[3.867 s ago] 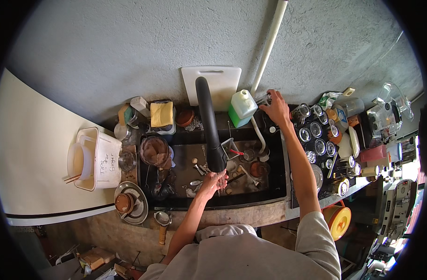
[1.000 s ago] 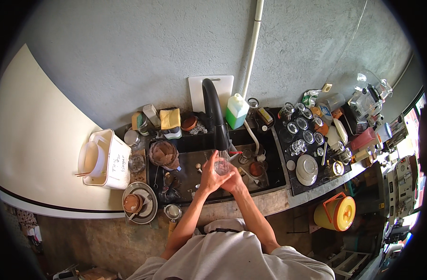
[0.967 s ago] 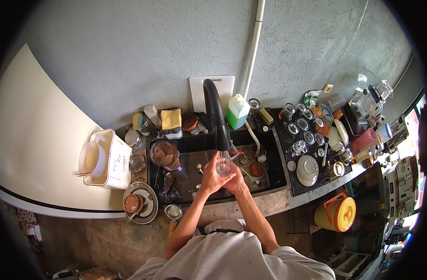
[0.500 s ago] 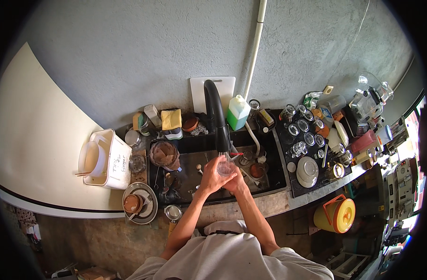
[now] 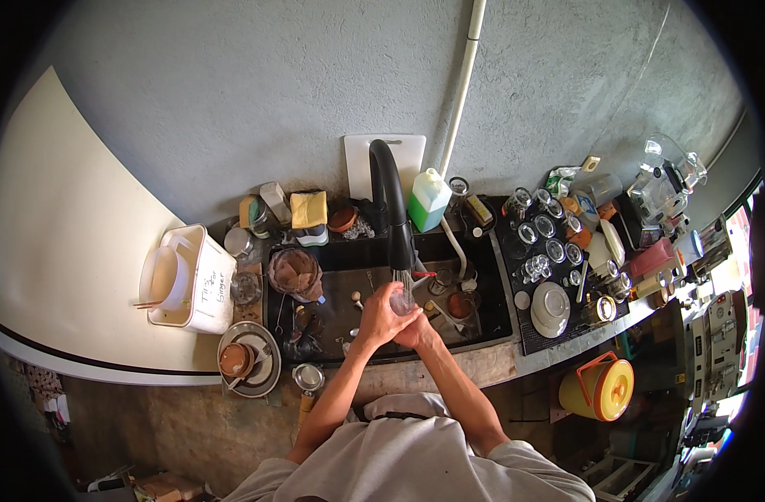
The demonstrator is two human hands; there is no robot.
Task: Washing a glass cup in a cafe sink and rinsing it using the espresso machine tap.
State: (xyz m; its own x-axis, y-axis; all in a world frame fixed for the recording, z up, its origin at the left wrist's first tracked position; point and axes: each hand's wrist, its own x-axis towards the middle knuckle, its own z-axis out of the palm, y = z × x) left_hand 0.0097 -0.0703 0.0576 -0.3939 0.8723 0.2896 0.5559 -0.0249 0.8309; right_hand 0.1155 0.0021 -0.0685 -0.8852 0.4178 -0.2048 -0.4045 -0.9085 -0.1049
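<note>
Clear glass inside the shared grip of left hand and right hand, above the sink, directly beneath the black faucet. Left fingers curled round the side, right ones cupped close below, pinching the glass between both; exact contact partly hidden. Possible slip, judging by running water over smooth sides; then likely chipping against the small jar or reddish-brown bowl, right of the grip. Possible knock against the faucet too, if lifted. Long axis apparently near upright, slightly tilted; mouth probably facing up, above the grip, but not certain.
</note>
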